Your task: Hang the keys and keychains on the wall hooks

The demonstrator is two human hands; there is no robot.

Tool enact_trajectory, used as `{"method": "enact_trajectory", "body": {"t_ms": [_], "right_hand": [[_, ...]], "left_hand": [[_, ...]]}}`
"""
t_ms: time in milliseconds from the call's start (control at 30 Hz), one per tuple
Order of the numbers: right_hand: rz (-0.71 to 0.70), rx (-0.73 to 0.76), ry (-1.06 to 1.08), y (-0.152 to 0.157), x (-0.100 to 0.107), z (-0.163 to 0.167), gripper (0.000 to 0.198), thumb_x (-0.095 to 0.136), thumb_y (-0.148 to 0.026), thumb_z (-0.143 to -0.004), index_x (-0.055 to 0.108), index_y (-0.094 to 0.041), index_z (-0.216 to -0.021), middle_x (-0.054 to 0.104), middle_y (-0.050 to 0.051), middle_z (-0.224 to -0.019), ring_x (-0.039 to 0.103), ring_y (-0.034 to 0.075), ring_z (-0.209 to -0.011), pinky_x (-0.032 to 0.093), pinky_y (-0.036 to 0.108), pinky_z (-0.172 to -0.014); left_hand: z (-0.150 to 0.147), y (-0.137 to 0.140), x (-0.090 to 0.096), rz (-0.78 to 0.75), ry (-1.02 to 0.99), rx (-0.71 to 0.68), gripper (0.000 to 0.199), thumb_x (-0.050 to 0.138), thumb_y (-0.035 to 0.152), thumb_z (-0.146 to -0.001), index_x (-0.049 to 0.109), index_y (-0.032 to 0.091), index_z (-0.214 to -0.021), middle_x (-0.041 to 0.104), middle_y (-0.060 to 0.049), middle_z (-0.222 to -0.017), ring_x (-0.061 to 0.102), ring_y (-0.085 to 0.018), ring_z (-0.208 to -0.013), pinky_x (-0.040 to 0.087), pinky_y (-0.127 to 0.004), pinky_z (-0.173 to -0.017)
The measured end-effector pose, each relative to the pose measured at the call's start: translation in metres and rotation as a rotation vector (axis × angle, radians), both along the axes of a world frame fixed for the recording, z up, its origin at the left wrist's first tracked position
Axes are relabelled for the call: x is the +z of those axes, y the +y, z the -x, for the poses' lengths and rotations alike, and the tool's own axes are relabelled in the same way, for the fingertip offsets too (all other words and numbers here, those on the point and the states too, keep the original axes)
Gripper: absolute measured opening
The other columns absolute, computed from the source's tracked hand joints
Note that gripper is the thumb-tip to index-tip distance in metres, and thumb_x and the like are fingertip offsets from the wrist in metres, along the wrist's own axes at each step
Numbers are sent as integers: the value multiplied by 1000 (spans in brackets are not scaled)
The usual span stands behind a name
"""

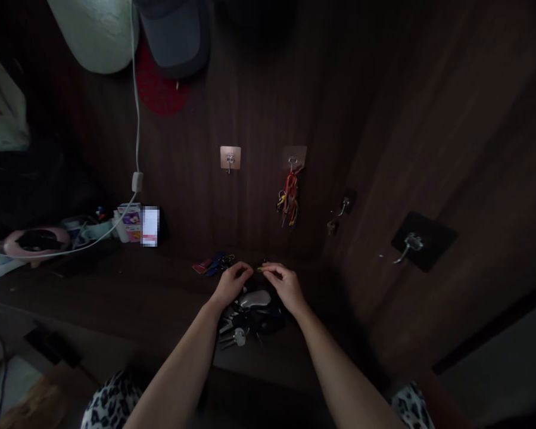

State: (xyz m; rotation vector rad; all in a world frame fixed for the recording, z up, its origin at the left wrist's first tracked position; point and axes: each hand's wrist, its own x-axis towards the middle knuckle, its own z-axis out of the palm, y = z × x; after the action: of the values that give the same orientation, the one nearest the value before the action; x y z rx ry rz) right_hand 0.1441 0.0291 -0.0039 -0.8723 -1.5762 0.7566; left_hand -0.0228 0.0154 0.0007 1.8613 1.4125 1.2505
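My right hand point(286, 285) is closed in a pinch on a small yellow-green object point(259, 270), too small to make out its kind. Facing it across a narrow gap, my left hand point(233, 285) has its thumb and fingers brought together; what they hold, if anything, is hidden. Below and between both hands lies a pile of keys point(238, 337) on the dark wooden shelf point(161, 298). A silver-grey rounded fob point(256, 298) rests on top of dark pieces there. Blue tags point(215, 262) and a red tag point(201, 267) lie just beyond my left hand.
On the back panel are an adhesive hook point(230, 158) and hanging red cords with keys point(290, 199). Another large hook point(413, 241) sticks to the right wall. Boxes point(130, 223), a pink object point(38, 239) and a white cable point(136, 107) are at left; a cap point(174, 39) hangs above.
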Motion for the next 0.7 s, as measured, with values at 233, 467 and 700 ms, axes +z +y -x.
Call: {"method": "enact_trajectory", "body": {"t_ms": [233,467,700], "right_hand": [[-5,-10,7,-2,3,1,13,60,-28,-73,69,-20,-75,67,6,-92,62,19,-87,46,32,-80],[-10,-67,-16,-6,8,2,13,55,-29,-74,64,-20,-78,66,5,-88,60,19,-88,45,32,-79],[75,115,46,-9,7,7,27,59,-28,-74,59,-22,-100,66,4,-97,60,19,-96,42,34,-87]], "left_hand": [[0,3,-3,14,-46,-26,25,47,36,-79,63,16,-79,64,-2,-78,58,-14,-74,44,-22,-68],[-1,3,0,-115,-199,-3,19,53,34,-76,61,17,-72,61,-6,-93,56,-17,-89,43,-28,-79],[-6,-9,13,79,-340,-123,25,55,40,-75,62,16,-74,57,-7,-108,57,-18,-88,47,-25,-65]]}}
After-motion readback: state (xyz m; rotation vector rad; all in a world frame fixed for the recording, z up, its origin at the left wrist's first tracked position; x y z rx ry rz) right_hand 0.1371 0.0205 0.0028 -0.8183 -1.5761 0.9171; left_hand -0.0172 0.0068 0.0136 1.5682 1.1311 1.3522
